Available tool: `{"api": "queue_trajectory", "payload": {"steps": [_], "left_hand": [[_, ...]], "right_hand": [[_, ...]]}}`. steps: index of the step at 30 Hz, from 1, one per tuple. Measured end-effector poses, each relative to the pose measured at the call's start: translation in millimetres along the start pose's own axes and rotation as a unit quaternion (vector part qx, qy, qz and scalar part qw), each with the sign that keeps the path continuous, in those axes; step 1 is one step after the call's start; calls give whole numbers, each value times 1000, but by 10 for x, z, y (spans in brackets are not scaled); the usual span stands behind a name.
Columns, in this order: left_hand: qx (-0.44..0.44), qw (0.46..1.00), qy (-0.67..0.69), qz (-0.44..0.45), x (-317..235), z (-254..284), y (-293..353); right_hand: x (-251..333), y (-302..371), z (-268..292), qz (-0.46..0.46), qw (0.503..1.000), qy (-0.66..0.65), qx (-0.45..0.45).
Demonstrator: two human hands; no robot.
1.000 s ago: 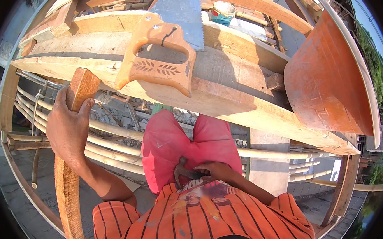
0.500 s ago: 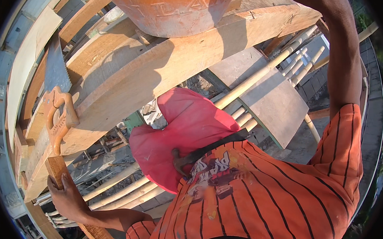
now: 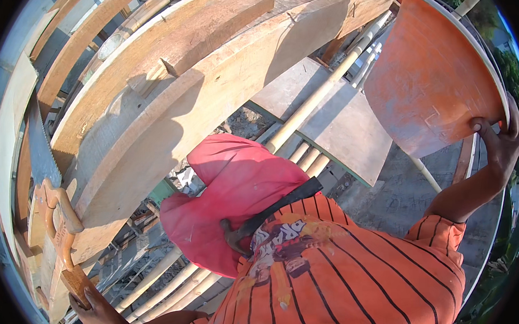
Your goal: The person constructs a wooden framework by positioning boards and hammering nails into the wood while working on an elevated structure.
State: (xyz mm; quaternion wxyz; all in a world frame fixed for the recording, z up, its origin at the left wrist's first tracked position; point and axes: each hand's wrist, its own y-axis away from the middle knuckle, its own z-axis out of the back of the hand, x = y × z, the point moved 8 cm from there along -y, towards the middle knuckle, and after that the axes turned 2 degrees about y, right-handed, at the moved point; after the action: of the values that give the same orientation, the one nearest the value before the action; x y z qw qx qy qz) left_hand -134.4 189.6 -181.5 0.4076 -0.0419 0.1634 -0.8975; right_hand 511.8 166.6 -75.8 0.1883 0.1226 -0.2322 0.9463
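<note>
Board (image 3: 432, 74), orange and curved, sits at the upper right, tilted, its lower corner pinched in the right hand (image 3: 499, 141): fingers curled over the rim, thumb on the face. That's a one-corner grip on a wide piece, so I'd say it could twist or slip out if it swings.

Left hand (image 3: 99, 314), low left, is closed around a wooden stick (image 3: 77, 286) that runs up beside the saw handle (image 3: 58, 225). The saw blade (image 3: 39, 151) lies along the left planks. A knock from the stick could shift the saw off the stack.

Planks (image 3: 207, 88) are stacked loosely across the middle, with bamboo poles (image 3: 321, 96) and open gaps below. Footing isn't visible. A hammer (image 3: 263, 218) is tucked at the waist over the pink shorts (image 3: 232, 193), head out; it looks likely to drop if the person bends.
</note>
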Motion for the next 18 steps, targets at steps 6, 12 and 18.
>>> {"api": "queue_trajectory", "payload": {"steps": [6, 12, 18], "left_hand": [[-1, 999, 2, -34, -161, 36, 29], [40, 991, 42, -118, 14, -99, -59], [150, 964, -217, -19, -382, 10, 210]], "right_hand": [[-1778, 353, -1589, -129, 981, 110, 90], [-2485, 1339, -3563, -29, 980, 160, 111], [-2276, 1275, -3751, -118, 886, 111, 435]]}}
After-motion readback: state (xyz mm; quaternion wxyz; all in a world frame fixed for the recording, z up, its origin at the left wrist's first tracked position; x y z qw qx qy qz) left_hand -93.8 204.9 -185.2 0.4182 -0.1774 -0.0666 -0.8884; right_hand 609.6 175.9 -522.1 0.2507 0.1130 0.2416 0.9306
